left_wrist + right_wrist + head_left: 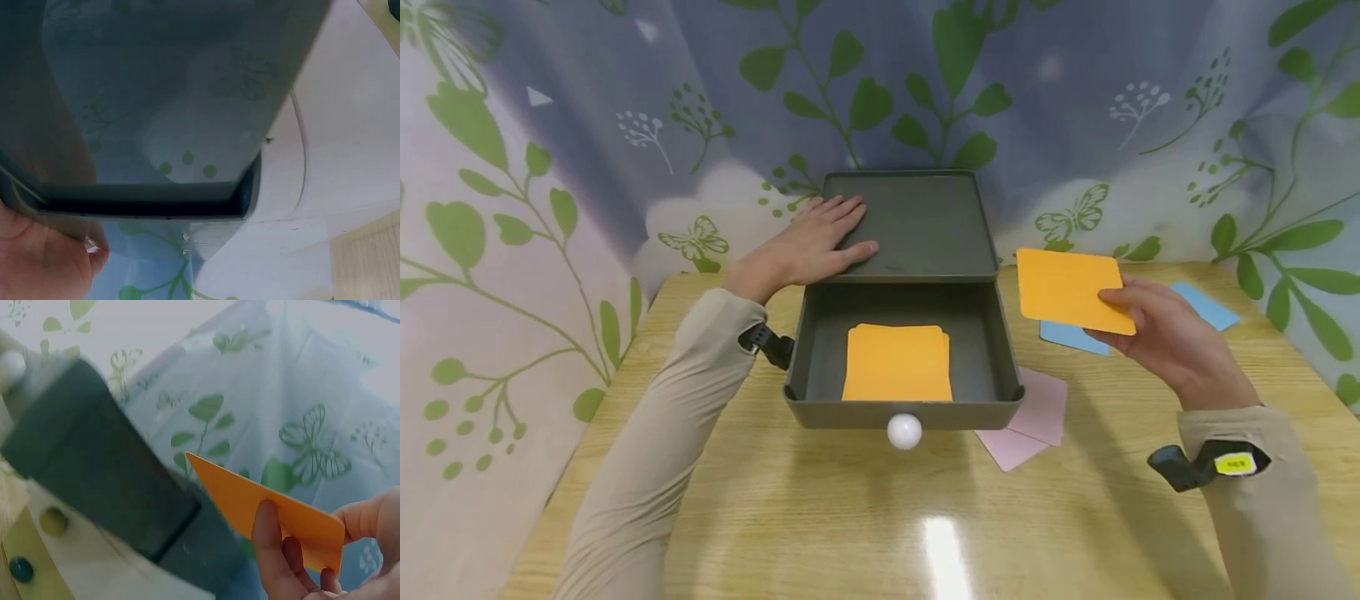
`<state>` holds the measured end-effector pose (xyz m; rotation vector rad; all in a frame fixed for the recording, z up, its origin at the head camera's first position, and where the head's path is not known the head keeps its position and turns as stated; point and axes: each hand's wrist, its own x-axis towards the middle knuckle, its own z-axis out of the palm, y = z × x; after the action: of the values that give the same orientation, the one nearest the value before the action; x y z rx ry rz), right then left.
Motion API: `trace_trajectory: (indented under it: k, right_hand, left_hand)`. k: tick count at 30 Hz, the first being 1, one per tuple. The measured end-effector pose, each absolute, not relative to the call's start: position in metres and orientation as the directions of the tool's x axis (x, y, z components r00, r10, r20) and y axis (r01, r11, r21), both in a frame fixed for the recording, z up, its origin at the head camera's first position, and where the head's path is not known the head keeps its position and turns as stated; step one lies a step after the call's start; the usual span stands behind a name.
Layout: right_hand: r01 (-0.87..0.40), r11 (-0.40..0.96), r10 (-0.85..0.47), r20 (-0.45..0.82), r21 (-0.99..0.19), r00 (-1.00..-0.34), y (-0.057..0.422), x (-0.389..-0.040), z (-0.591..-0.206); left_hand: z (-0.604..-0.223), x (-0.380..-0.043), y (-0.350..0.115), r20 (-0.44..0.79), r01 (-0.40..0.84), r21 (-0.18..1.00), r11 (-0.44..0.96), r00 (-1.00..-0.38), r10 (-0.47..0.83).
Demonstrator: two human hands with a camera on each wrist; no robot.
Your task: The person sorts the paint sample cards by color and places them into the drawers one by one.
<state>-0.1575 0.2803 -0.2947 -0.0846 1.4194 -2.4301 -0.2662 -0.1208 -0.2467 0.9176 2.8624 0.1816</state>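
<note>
My left hand (820, 243) rests flat, fingers straight, on the left part of the lid-like top of a dark grey box (925, 225). The box's drawer (902, 415) is pulled out towards me and has a round white knob (905, 432). Inside it lies a small stack of orange cards (898, 364). Right of the box, my right hand (1183, 337) pinches another orange card (1063, 287) by its right end, above the table. In the right wrist view, fingers (269, 540) lie against this card (231, 494).
Pink cards (1042, 407) lie beside the drawer's right front corner, partly hidden by it. Blue cards (1206, 306) lie on the wooden table (865, 508) beneath and behind my right hand. A leaf-patterned curtain (880, 92) hangs close behind the box.
</note>
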Motion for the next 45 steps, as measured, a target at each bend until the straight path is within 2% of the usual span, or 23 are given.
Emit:
trace_trajectory:
  k: [8, 18, 24, 33, 36, 39, 42, 45]
  right_hand:
    - [0.226, -0.455, -0.390, -0.036, -0.861, -0.920, 0.265, -0.141, -0.280]
    - [0.225, -0.419, -0.580, 0.069, -0.880, -0.812, 0.239, -0.126, -0.270]
    - [0.154, -0.310, -0.597, 0.066, -0.938, -0.799, 0.224, -0.115, -0.263]
    - [0.006, -0.353, -0.652, 0.241, -0.936, -0.719, 0.217, -0.104, -0.257]
    - [-0.048, -0.307, -0.640, 0.244, -0.950, -0.729, 0.217, -0.099, -0.256]
    - [-0.031, -0.244, -0.618, 0.180, -0.969, -0.766, 0.217, -0.092, -0.254]
    - [-0.012, -0.294, -0.643, 0.207, -0.956, -0.737, 0.216, -0.088, -0.260]
    - [0.018, -0.350, -0.700, 0.249, -0.936, -0.669, 0.212, -0.081, -0.269]
  left_hand:
    - [-0.246, -0.267, -0.121, -0.087, 0.569, 0.150, 0.809, -0.807, 0.584]
    - [-0.247, -0.267, -0.119, -0.088, 0.574, 0.150, 0.805, -0.803, 0.589]
    - [-0.247, -0.266, -0.119, -0.089, 0.568, 0.154, 0.809, -0.807, 0.584]
    - [-0.247, -0.267, -0.118, -0.084, 0.571, 0.155, 0.806, -0.806, 0.587]
    - [-0.247, -0.267, -0.119, -0.080, 0.572, 0.154, 0.806, -0.806, 0.587]
    - [-0.246, -0.266, -0.119, -0.082, 0.572, 0.152, 0.806, -0.805, 0.587]
    - [-0.246, -0.266, -0.120, -0.092, 0.568, 0.151, 0.809, -0.806, 0.584]
    - [-0.245, -0.265, -0.121, -0.103, 0.566, 0.149, 0.811, -0.807, 0.582]
